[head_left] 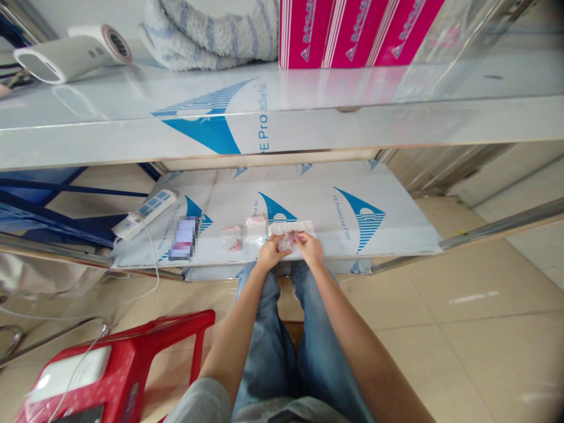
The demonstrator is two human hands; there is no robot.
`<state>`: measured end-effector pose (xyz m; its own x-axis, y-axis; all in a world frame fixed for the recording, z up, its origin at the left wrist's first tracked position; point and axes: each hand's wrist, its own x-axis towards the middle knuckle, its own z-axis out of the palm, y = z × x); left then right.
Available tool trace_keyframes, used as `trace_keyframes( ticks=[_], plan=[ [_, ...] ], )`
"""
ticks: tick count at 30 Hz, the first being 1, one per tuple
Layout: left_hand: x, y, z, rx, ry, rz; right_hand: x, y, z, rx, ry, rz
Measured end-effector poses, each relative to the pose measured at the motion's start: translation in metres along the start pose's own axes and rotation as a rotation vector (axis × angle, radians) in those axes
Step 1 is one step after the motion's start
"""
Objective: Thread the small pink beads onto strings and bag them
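Observation:
Near the front edge of the lower shelf, small pink pieces (pixel 291 237) lie on or in a clear bag between my hands. My left hand (pixel 272 252) rests at the left side of the bag, thumb and fingers bent around its edge. My right hand (pixel 309 248) is at the right side, its fingertips pinched at the pink pieces. Under them is a white sheet (pixel 304 225). Left of my hands lies a stack of clear bags (pixel 256 228), and beside it a small bag with pink pieces (pixel 235 245).
A phone (pixel 184 238) and a power strip (pixel 147 212) lie on the lower shelf (pixel 317 188) at left. The upper shelf (pixel 317 126) overhangs, holding pink boxes (pixel 308 35), a striped towel (pixel 211 35) and a white device (pixel 66 59). A red stool (pixel 132 358) stands lower left.

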<state>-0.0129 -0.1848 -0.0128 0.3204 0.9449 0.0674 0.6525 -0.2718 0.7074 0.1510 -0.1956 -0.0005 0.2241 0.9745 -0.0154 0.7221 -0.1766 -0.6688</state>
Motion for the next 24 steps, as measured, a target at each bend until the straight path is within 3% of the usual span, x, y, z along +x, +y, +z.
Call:
trace_keyframes(
  ticks=[10, 20, 24],
  plan=[
    [-0.0005, -0.0005, 0.0028, 0.006, 0.008, -0.025, -0.0010, -0.0051, -0.0010, -0.113, -0.022, 0.009],
    [0.0000, 0.0004, 0.0020, 0.006, 0.006, -0.041, -0.0005, -0.0018, 0.0039, 0.077, -0.031, -0.113],
    [0.0000, 0.0004, 0.0017, -0.006, 0.013, -0.045, 0.0001, -0.0029, 0.0035, 0.045, -0.003, -0.053]
  ],
)
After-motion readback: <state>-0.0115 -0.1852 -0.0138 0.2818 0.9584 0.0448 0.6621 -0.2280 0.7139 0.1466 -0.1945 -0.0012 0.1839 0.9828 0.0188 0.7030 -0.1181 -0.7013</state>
